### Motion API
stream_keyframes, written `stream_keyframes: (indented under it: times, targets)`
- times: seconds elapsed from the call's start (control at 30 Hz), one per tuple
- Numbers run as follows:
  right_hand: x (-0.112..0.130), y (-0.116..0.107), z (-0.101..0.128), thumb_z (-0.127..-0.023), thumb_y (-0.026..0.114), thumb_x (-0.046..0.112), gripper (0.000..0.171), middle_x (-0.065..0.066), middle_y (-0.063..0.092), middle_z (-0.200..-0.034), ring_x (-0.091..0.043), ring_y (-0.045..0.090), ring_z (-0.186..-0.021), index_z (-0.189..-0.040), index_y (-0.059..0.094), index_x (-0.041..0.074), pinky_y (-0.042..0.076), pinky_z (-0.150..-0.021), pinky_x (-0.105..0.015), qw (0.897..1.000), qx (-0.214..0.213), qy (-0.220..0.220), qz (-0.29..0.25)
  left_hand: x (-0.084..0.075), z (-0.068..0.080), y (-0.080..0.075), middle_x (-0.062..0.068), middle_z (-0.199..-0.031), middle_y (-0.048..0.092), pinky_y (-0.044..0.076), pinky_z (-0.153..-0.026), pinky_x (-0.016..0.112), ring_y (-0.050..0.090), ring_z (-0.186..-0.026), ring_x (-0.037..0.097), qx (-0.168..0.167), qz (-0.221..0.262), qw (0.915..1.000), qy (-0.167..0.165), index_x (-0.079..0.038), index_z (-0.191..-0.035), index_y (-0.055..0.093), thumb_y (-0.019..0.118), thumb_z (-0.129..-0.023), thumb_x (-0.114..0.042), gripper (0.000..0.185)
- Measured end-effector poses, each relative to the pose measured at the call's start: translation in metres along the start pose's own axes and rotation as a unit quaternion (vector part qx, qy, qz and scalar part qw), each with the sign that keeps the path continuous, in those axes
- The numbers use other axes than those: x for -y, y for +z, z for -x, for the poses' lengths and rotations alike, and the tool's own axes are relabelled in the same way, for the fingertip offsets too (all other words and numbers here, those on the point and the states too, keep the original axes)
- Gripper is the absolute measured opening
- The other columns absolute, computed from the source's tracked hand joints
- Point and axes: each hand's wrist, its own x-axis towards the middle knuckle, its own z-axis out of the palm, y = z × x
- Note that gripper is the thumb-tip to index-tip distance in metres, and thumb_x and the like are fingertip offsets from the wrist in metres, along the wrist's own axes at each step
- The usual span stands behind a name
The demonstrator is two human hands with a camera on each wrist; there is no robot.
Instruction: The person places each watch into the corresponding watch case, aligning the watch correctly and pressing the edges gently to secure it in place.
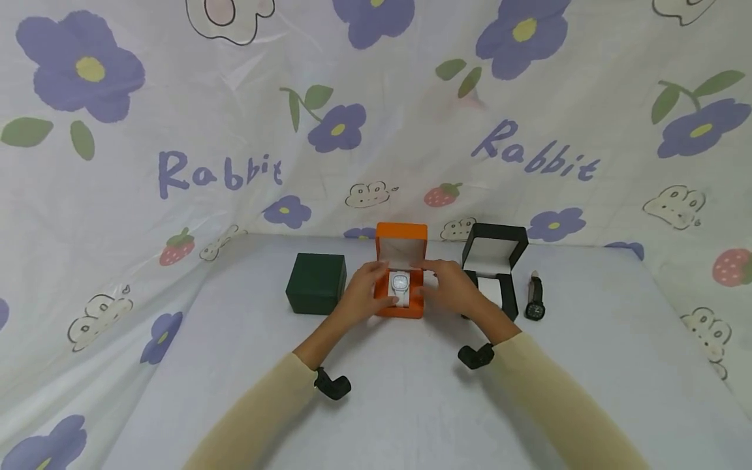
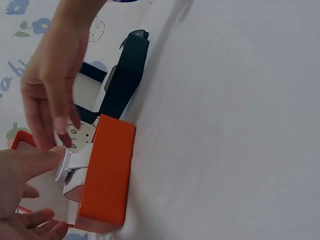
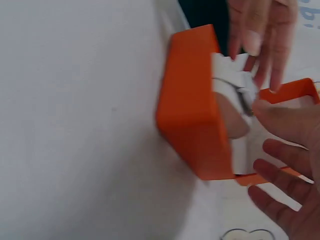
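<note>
- Backdrop (image 1: pixel 405 143) of pale cloth, printed with purple flowers, strawberries and the word "Rabbit", rises behind everything.
- White worktop (image 1: pixel 399 405) spreads beneath the boxes and the arms.
- Two cream sleeves (image 1: pixel 558 391) reach in from the near edge.
- Black box (image 1: pixel 496 231) stands on the right with its lid up and a white lining showing; the right forearm hides part of it.
- Orange box (image 1: pixel 399 313) stands in the middle, lid raised, with the white watch (image 1: pixel 401 283) seated inside.
- Green box (image 1: pixel 316 284) sits closed on the left, just beside the left hand.
- Left grip (image 1: pixel 361 294) is loose, fingers spread at the orange box's left side; its thumb reaches the white watch and appears to touch it.
- Right grip (image 1: pixel 452 284) is loose too, fingers apart at the box's right side, thumb close to the watch; whether it touches is unclear.
- Dark watch (image 1: pixel 535 307) lies on the worktop, right of the black box.
- White watch, square-faced, lies directly between both grips.
</note>
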Motion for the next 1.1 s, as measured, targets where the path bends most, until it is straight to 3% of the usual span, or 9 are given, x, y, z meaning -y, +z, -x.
stream_keyframes:
  times: [0.13, 0.27, 0.47, 0.6, 0.8, 1.1]
  targets:
    - [0.007, -0.013, 0.0, -0.094, 0.074, 0.011, 0.034, -0.013, 0.073, -0.113, -0.031, 0.069, -0.1, -0.126, 0.07, 0.002, 0.06, -0.086, -0.046, 0.995, -0.09, -0.036, -0.017, 0.0, 0.007, 0.005, 0.019, -0.16, 0.033, 0.042, -0.113, 0.047, 0.039, -0.143, 0.035, -0.022, 0.029, 0.9991, -0.024, -0.004, -0.159, 0.03, 0.086, -0.084, -0.024, 0.095]
    - [0.015, -0.024, -0.006, -0.097, 0.07, 0.012, 0.022, -0.01, 0.076, -0.096, -0.024, 0.07, -0.085, -0.115, 0.075, 0.001, 0.061, -0.078, -0.041, 0.981, -0.185, -0.063, -0.023, 0.006, 0.012, 0.011, 0.016, -0.164, 0.029, 0.039, -0.115, 0.049, 0.034, -0.147, 0.033, -0.027, 0.066, 0.9973, -0.017, -0.005, -0.162, 0.017, 0.088, -0.081, -0.025, 0.11]
    - [0.02, -0.033, -0.021, -0.099, 0.067, 0.013, 0.022, -0.013, 0.074, -0.098, -0.027, 0.068, -0.088, -0.116, 0.073, 0.0, 0.061, -0.08, -0.043, 0.964, -0.26, -0.045, -0.032, 0.013, 0.018, 0.016, 0.013, -0.168, 0.018, 0.044, -0.11, 0.047, 0.027, -0.151, 0.031, -0.015, 0.105, 0.9927, -0.057, -0.004, -0.163, 0.008, 0.086, -0.083, -0.026, 0.113]
    - [0.016, -0.034, -0.031, -0.099, 0.067, 0.016, 0.029, -0.015, 0.071, -0.116, -0.032, 0.065, -0.102, -0.124, 0.069, 0.001, 0.059, -0.087, -0.045, 0.967, -0.25, -0.012, -0.052, 0.014, 0.019, 0.016, 0.013, -0.167, 0.018, 0.042, -0.111, 0.046, 0.027, -0.151, 0.032, -0.012, 0.122, 0.9893, -0.08, -0.004, -0.162, 0.009, 0.085, -0.084, -0.024, 0.111]
    - [0.013, -0.034, -0.043, -0.1, 0.067, 0.025, 0.045, -0.015, 0.063, -0.136, -0.034, 0.061, -0.12, -0.138, 0.06, 0.003, 0.055, -0.097, -0.048, 0.975, -0.194, 0.042, -0.103, 0.017, 0.021, 0.018, 0.017, -0.165, 0.023, 0.045, -0.108, 0.043, 0.034, -0.147, 0.036, -0.01, 0.141, 0.9861, -0.088, -0.001, -0.162, 0.012, 0.084, -0.085, -0.021, 0.107]
    - [0.011, -0.03, -0.055, -0.101, 0.065, 0.037, 0.059, -0.012, 0.052, -0.15, -0.033, 0.051, -0.135, -0.151, 0.05, 0.01, 0.049, -0.107, -0.047, 0.968, -0.124, 0.12, -0.181, 0.022, 0.019, 0.019, 0.019, -0.163, 0.028, 0.048, -0.106, 0.04, 0.038, -0.145, 0.034, -0.012, 0.148, 0.9848, -0.09, 0.002, -0.16, 0.016, 0.084, -0.085, -0.02, 0.103]
